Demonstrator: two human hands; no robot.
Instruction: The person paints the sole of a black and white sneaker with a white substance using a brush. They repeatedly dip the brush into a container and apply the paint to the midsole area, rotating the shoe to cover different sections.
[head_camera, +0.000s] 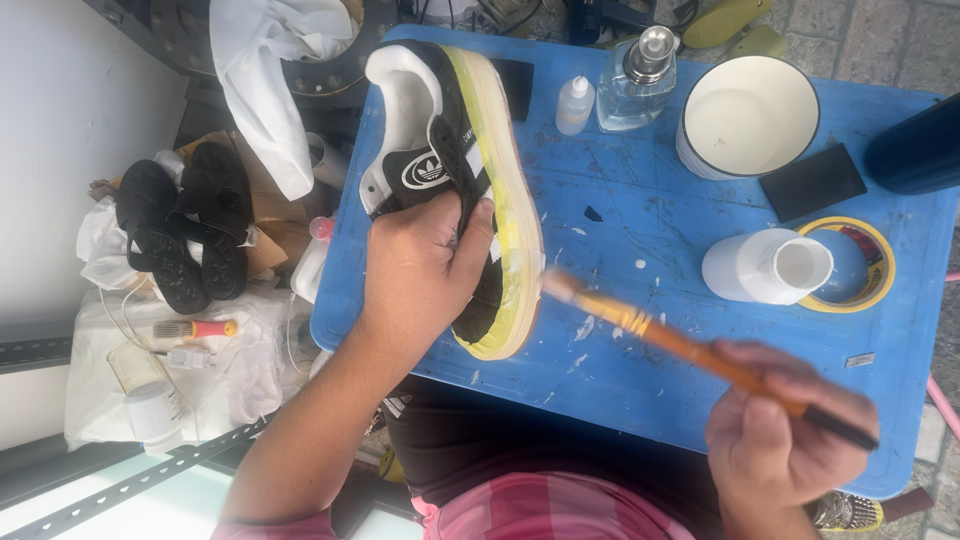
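The left hand (425, 265) wraps over the upper of a black sneaker (455, 170), fingers pressed together and curled around its side, thumb lying along the edge near the sole. The shoe rests tilted on its side on the left part of a blue table (640, 230), its yellowed sole (510, 200) turned toward three o'clock and its white lining at twelve o'clock.

The right hand (785, 430) sits at about four o'clock from the shoe, closed in a fist-like pinch around the orange handle of a paintbrush (690, 350). The brush runs up toward ten o'clock, and its blurred bristle tip (560, 285) is just beside the sole's edge; whether it touches is hard to tell.

Outward from the brush, at two o'clock, a white plastic jar (765, 267) lies on its side, next to a yellow roll of tape (855, 262). Above them, a black sponge block (812, 182) lies beside a white bowl (748, 115) of pale liquid. At twelve o'clock from the brush tip stand a clear spray bottle (637, 85) and a small white dropper bottle (575, 105). A dark blue container (920, 145) lies at the table's right edge.

Off the table at nine o'clock from the shoe, a pair of black sandals (180, 230) rests on white cloth and cardboard, with a small brush (195, 328) with a red and yellow handle below them. A white cloth (270, 70) hangs at eleven o'clock.
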